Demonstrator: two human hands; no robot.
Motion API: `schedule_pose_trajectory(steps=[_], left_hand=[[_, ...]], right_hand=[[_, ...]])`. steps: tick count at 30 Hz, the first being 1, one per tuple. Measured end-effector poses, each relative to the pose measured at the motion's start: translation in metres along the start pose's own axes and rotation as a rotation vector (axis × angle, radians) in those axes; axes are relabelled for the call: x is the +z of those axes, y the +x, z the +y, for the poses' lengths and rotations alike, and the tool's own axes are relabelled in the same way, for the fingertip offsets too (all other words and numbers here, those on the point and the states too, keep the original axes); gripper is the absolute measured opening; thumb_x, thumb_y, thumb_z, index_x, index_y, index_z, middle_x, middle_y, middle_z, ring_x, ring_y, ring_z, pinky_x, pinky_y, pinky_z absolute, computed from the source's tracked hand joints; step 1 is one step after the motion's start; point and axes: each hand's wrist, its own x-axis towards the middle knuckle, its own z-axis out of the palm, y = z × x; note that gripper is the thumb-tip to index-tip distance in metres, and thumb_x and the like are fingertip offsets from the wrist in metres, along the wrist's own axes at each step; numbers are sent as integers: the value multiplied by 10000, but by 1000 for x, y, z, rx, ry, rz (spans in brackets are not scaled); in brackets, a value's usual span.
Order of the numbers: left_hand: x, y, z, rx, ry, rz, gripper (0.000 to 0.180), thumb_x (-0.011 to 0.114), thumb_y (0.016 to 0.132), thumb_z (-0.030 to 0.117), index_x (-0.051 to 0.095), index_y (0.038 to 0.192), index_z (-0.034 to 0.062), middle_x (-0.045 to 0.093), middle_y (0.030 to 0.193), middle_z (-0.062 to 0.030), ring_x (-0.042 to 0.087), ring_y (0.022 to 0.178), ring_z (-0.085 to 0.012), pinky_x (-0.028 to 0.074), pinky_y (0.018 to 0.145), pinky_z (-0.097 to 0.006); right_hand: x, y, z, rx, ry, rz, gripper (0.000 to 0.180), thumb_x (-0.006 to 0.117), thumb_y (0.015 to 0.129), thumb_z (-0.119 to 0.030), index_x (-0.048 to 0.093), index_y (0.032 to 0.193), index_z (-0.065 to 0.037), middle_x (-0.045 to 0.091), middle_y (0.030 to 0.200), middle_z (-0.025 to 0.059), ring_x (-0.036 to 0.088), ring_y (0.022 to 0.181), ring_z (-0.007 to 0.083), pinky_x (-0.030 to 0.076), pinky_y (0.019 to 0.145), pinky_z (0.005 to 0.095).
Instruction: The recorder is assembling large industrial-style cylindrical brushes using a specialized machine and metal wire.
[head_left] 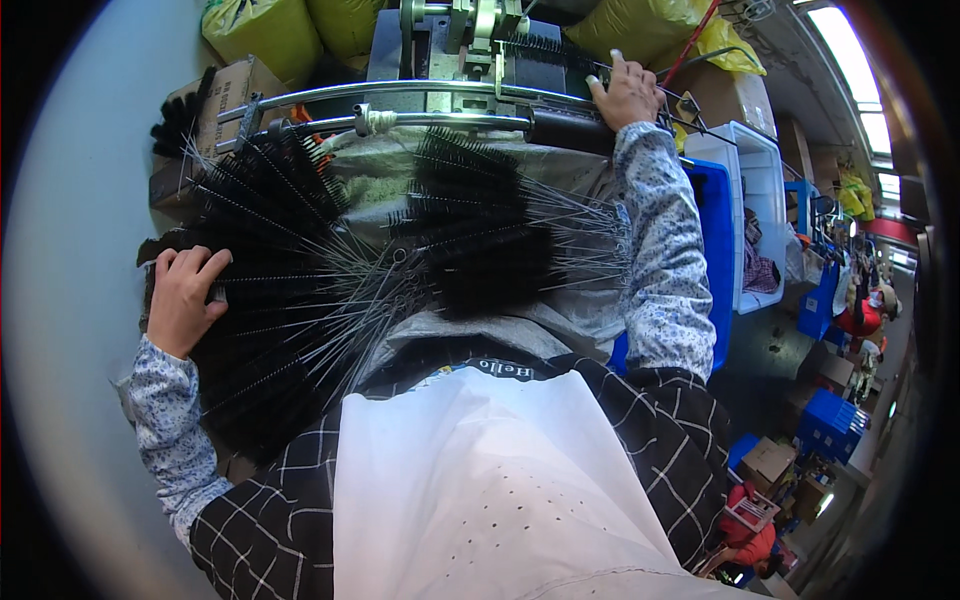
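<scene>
At the left, my left hand (186,300) is curled at the bristle ends of a large heap of black wire brushes (275,325). The tip of one brush lies between its thumb and forefinger. These brushes fan out, their twisted wire stems and small end loops pointing to the middle. A second bundle of black brushes (490,245) lies across my lap, stems to the right. My right hand (630,92) rests at the right end of a metal machine (440,95), beside a black cylinder (570,128). Its thumb and forefinger are spread, with pale coverings on the tips.
Pale sacking (380,160) covers my lap. Two long steel rods (400,88) cross in front of me. A cardboard box (235,100) stands at far left, yellow sacks (262,35) behind. Blue (712,215) and white bins (760,215) stand right. Other people are farther right.
</scene>
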Motion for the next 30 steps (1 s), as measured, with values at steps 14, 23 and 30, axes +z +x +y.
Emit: schedule_pose_trajectory(steps=[14, 23, 30], left_hand=[[-19, 9, 2, 179, -66, 152, 404, 634, 534, 1, 533, 920, 58, 545, 880, -65, 520, 812, -227, 372, 787, -313], [-9, 7, -14, -127, -827, -160, 264, 569, 609, 96, 483, 844, 12, 465, 760, -23, 451, 731, -101, 369, 680, -213], [-5, -47, -89, -221, -1311, 642, 189, 467, 689, 135, 441, 859, 57, 467, 837, -45, 440, 755, -129, 365, 733, -254]], right_hand=[[14, -4, -82, -18, 357, 152, 269, 509, 763, -215, 514, 999, -87, 552, 966, 76, 539, 915, 236, 405, 753, 427], [-9, -13, -135, -43, 371, 7, 306, 475, 800, -238, 473, 1067, -88, 538, 1016, 91, 514, 973, 266, 401, 801, 414], [2, -6, -53, -75, 344, 70, 365, 499, 792, -273, 485, 1110, -93, 533, 1052, 133, 520, 959, 289, 408, 812, 388]])
